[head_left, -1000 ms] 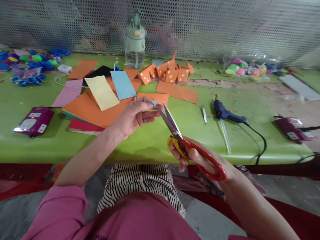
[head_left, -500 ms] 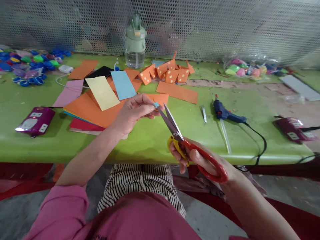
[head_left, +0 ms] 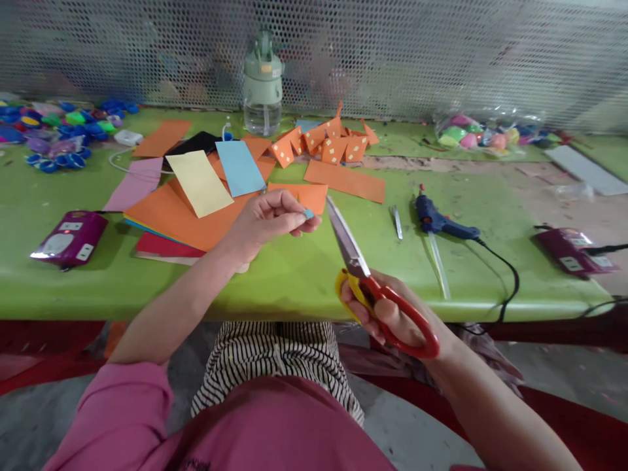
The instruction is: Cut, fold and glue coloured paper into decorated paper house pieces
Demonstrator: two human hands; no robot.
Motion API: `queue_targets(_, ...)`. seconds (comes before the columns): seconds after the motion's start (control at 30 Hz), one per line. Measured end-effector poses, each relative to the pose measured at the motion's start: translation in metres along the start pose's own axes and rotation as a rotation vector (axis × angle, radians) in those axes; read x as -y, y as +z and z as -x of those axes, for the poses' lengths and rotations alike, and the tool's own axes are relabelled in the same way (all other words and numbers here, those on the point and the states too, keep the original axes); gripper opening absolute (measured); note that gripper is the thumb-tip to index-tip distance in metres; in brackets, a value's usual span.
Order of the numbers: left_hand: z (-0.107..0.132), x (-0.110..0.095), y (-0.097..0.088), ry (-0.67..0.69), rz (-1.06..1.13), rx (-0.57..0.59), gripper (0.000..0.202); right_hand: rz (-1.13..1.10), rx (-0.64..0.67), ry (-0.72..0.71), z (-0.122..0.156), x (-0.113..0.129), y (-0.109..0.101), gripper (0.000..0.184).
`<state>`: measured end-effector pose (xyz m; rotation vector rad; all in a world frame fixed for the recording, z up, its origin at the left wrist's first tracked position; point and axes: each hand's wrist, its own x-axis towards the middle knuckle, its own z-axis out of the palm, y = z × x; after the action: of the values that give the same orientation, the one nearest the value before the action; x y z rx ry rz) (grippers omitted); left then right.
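Between thumb and fingers, my left hand [head_left: 267, 222] pinches a tiny piece of blue paper [head_left: 308, 214] above the green table [head_left: 294, 281]. My right hand [head_left: 387, 311] grips a pair of scissors [head_left: 407, 320] with red and yellow handles. Their blades are nearly closed, point away from me and stay apart from the blue piece. Behind my left hand lie a pale yellow sheet [head_left: 200, 183], a light blue sheet [head_left: 240, 168] and orange paper [head_left: 171, 216]. Folded orange paper shapes with pale spots [head_left: 336, 145] stand farther back.
A blue glue gun [head_left: 434, 216] with a cord and tweezers [head_left: 396, 222] lie to the right. Purple power sockets [head_left: 70, 239] sit at left and right. A water bottle [head_left: 263, 91] stands at the back by the perforated metal panel [head_left: 392, 59]. Bagged colourful pieces [head_left: 481, 137] lie back right.
The scissors have drawn back to the right from the blue paper piece, and their blades have come together. My left hand keeps its pinch, the piece turned slightly.
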<state>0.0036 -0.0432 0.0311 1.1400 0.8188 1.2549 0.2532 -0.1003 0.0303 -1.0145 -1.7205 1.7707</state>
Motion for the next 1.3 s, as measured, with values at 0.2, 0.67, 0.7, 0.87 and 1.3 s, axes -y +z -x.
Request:
queue_targets(0.2,0.004,-0.003,0.001,-0.074,0.051,0.054,0.025,0.067,-0.259,-0.138,-0.008,0.016,0.003,0.054)
queue_targets(0.67,0.004,0.006,-0.002,-0.045,0.026,0.118,0.021,0.074,-0.467,-0.325,-0.062,0.045,0.016,0.050)
queue_targets(0.7,0.004,0.007,-0.003,-0.056,0.039,0.133,0.020,0.062,-0.452,-0.320,-0.065,0.045,0.017,0.050)
queue_targets(0.87,0.002,0.012,-0.006,-0.059,0.064,0.174,0.015,0.004,-0.359,-0.292,-0.069,0.044,0.018,0.051)
queue_targets(1.3,0.006,0.003,-0.005,-0.086,0.106,0.331,0.017,-0.138,-0.194,-0.238,-0.063,0.044,0.021,0.043)
